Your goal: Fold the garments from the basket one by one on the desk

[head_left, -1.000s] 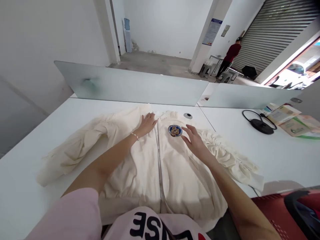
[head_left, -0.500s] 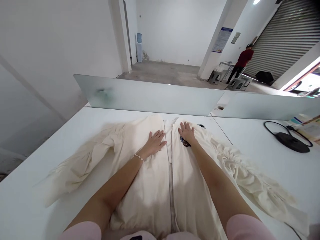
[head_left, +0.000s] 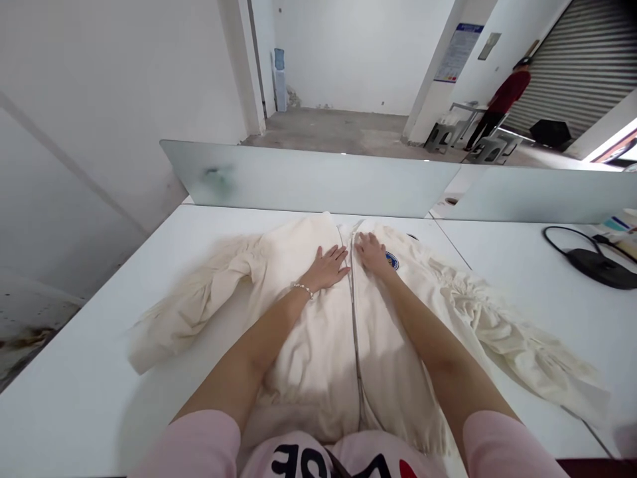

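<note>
A cream zip-up jacket [head_left: 303,358] lies front side up on the white table, its gathered sleeves spread to both sides. Flat on the left front panel rests my left hand [head_left: 326,267], fingers apart, by the zipper edge. My right hand [head_left: 372,253] presses on the right panel near the collar, its fingers slightly bent and not gripping cloth that I can see. Beside that wrist is a round blue patch [head_left: 392,260]. The zipper [head_left: 356,332] runs down the middle, the two front edges lying close together.
A frosted glass divider [head_left: 318,179] stands along the back of the white table [head_left: 64,398]. A black round-based object with a looped cable [head_left: 597,265] lies at the right. Beyond the divider, a person in red [head_left: 510,89] stands near grey stools [head_left: 490,147].
My left hand has slid to the right with the left panel, and the gap along the zipper has narrowed. My right hand's fingers have bent more, and the patch shows more. The view has shifted.
</note>
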The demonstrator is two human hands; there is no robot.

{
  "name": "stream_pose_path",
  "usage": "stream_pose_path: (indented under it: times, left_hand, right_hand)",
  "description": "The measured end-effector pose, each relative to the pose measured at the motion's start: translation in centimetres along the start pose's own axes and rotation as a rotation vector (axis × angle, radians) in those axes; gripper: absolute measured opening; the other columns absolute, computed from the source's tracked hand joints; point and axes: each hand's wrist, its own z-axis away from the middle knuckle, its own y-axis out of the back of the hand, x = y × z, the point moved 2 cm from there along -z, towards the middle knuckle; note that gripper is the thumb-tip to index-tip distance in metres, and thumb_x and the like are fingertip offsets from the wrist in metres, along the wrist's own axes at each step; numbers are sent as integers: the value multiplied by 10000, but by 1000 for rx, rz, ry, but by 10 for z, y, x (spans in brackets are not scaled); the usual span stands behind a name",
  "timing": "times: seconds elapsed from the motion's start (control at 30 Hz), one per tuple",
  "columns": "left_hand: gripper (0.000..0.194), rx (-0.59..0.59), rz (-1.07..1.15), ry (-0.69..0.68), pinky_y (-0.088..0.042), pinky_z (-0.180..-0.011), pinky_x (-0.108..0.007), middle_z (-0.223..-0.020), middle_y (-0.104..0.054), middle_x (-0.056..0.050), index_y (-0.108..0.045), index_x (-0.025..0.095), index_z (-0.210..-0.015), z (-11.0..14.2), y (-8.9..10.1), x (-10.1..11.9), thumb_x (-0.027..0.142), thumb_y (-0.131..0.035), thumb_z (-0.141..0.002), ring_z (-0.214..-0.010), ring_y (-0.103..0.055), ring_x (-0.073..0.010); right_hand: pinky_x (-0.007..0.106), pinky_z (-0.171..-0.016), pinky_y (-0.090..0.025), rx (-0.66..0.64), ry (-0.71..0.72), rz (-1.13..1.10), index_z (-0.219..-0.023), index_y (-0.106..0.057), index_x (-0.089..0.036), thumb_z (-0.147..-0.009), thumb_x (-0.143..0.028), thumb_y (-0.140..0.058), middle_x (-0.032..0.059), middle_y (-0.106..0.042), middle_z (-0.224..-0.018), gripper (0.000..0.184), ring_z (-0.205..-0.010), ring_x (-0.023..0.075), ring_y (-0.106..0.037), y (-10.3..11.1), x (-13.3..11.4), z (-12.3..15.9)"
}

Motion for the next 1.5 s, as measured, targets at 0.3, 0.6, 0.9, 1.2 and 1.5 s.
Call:
stream_pose_path:
  times: [0.3, 0.6, 0.9, 1.2, 1.5]
  left_hand:
    - [603, 13, 25, 91, -166, -1246, -613, -1664, -234, -119, -314, 119, -1557, -1, 0, -2, 405, -303, -1027, -1541, -220, -260]
    - [486, 99, 0, 93, -269, -1206, -570, -1581, -396, -148, -432, 139, -1457, 3, 3, -5, 339, -259, -1050, -1457, -358, -279]
    - [312, 37, -12, 117, -473, -980, -402, -1352, -518, -168, -601, 132, -1165, -54, 37, -18, 99, -363, -967, -1194, -543, -287]
    - [386, 92, 96, 331, -469, -1032, -402, -1337, -497, -178, -538, 136, -1249, -100, 32, -57, 53, -328, -936, -1179, -566, -260]
    - [317, -46, 71, 333, -458, -1026, -437, -1260, -532, -213, -544, 114, -1207, -118, 21, -66, 90, -415, -918, -1160, -592, -320]
  right_hand:
    - [475, -1125, -375, -70, 196, -71, -1449, -491, -132, -1020, -223, -365, 212, -439, -1505, 456, -1385, 286, -446, 4, -40, 73]
    - [511, -1211, -257, 26, 287, -69, -1498, -464, -124, -1043, -267, -368, 173, -357, -1594, 487, -1501, 277, -299, -18, -63, 170]
    - [516, -1187, -301, 71, 343, -141, -1462, -503, -109, -1035, -271, -378, 198, -412, -1554, 474, -1466, 292, -360, -16, -60, 165]
    - [513, -1175, -310, 80, 382, -208, -1437, -525, -127, -1027, -290, -399, 189, -418, -1550, 459, -1457, 309, -366, -23, -53, 159]
    - [520, -1167, -304, 40, 330, -211, -1452, -525, -111, -1035, -337, -408, 245, -341, -1576, 488, -1501, 400, -258, -21, -54, 157]
